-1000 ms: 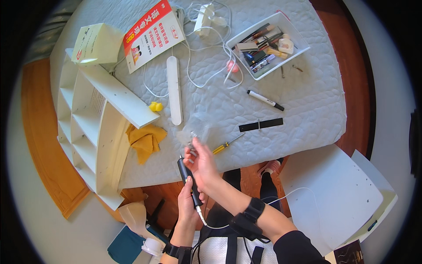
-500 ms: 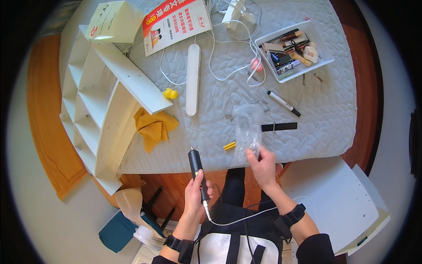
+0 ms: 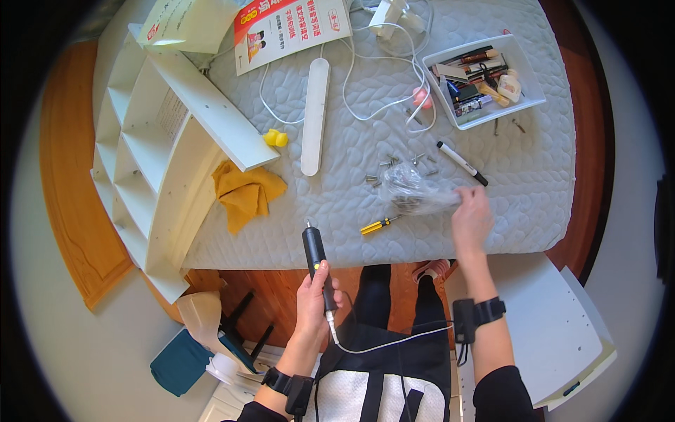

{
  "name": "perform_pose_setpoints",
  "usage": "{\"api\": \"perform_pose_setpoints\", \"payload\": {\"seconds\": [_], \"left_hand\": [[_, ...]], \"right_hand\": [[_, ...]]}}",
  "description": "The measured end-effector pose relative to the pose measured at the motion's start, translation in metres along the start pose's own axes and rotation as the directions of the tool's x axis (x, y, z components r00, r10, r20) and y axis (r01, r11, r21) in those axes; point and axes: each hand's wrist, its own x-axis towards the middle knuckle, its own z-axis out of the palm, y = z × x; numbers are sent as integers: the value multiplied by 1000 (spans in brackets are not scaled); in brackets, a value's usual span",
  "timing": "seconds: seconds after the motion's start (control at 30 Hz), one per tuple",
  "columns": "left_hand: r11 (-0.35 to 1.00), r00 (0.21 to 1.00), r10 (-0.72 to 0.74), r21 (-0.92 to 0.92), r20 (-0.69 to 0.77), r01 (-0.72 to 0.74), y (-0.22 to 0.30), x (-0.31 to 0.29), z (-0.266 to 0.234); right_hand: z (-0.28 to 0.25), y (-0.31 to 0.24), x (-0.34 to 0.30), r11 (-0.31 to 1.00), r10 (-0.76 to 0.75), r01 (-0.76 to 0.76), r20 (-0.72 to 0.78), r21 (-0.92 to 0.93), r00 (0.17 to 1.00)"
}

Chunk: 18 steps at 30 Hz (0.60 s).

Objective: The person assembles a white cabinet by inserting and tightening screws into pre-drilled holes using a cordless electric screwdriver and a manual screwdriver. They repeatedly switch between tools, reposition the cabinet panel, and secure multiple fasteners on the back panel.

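Observation:
My left hand [image 3: 318,299] is closed around a black cordless-style electric screwdriver [image 3: 314,257], its bit pointing away from me and a white cable plugged into its base. At the edge of the quilted surface, my right hand [image 3: 472,219] pinches one end of a clear plastic bag [image 3: 429,200]. Small metal pieces seem to lie in the bag, too blurred to make out. Several loose screws [image 3: 389,162] are scattered just beyond it. A small yellow-handled screwdriver [image 3: 375,225] rests nearer to me, left of the bag. A black-and-white marker [image 3: 462,163] lies beyond my right hand.
A white shelf unit [image 3: 148,151] stands at left, with a mustard cloth [image 3: 247,193] beside it. Toward the back are a long white bar [image 3: 315,116], a workbook [image 3: 292,35], cables and a white tray [image 3: 485,81] of small items. White panels [image 3: 538,330] stand at lower right.
My right hand has moved right, drawing the bag's end sideways so that it lies across the quilt. More screws and the yellow-handled screwdriver are uncovered; the black strip is now hidden.

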Motion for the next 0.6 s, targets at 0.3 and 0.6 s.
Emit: {"api": "perform_pose_setpoints", "payload": {"seconds": [0.3,0.6], "left_hand": [[998,1000,-26,-54,-17,25,-5,2,-12],[998,1000,22,51,7,-22,-8,-12,2]], "right_hand": [[-27,-10,62,976,-218,193,-414,-101,884],[44,-75,75,991,-89,101,137,-83,987]]}}
